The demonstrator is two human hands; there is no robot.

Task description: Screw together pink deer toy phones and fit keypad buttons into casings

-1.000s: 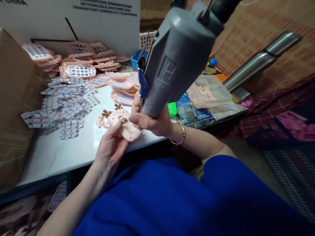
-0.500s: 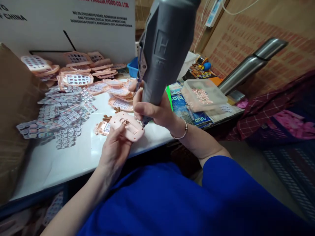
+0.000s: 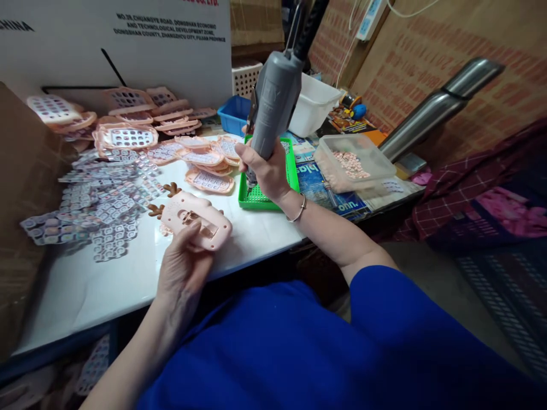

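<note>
The left hand (image 3: 182, 267) is gripping a pink antlered shell (image 3: 219, 223) above the worktop (image 3: 106, 299), thumb pressing by its open recess, the other fingers curling underneath. The shell's long axis is slanting from the antlers (image 3: 173, 189), at upper left, down towards the right. The right hand (image 3: 272, 175) is lying beyond its right end, well clear, fingers closing around a grey power screwdriver (image 3: 276, 99). That tool is standing nearly upright, tip pointing down over the green tray (image 3: 265, 205), while the right forearm is slanting in from the lower right.
</note>
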